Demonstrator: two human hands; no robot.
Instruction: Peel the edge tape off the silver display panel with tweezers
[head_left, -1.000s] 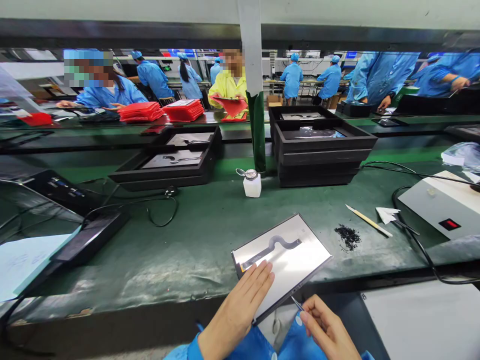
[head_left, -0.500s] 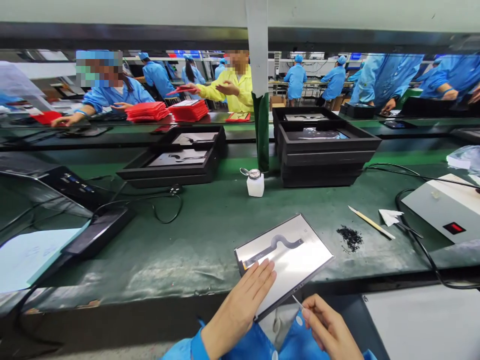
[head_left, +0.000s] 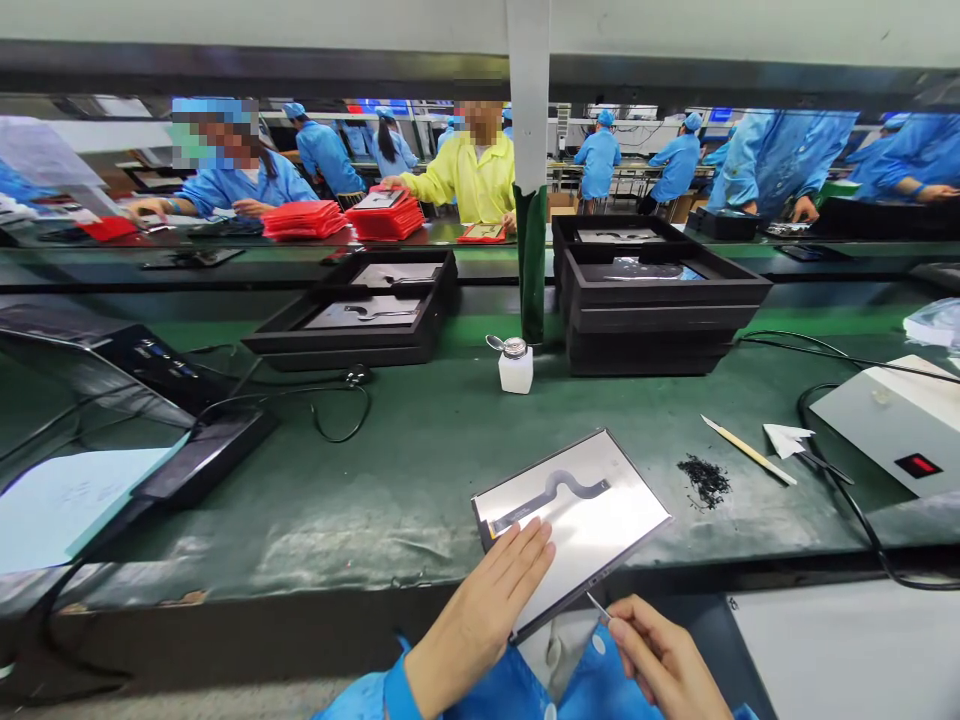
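Green workbench (head_left: 420, 430) spreads left of the LCD panel (head_left: 592, 520), which overhangs its near edge. Beyond-left of the panel, black trays (head_left: 349, 355) hold similar cabled panels (head_left: 365, 311); farther, a yellow-sleeved arm (head_left: 435, 181), lately extending a red piece, now ends at a red stack (head_left: 388, 222). The left hand (head_left: 487, 610) lies flat across the panel, thumb hidden, hold unclear; the right hand (head_left: 656, 650) pinches a thin metal tool (head_left: 597, 605) by the panel's near edge.

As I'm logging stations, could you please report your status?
Left hand flat on panel. Right hand pinching thin tool by panel's near edge. Black scraps off to right.
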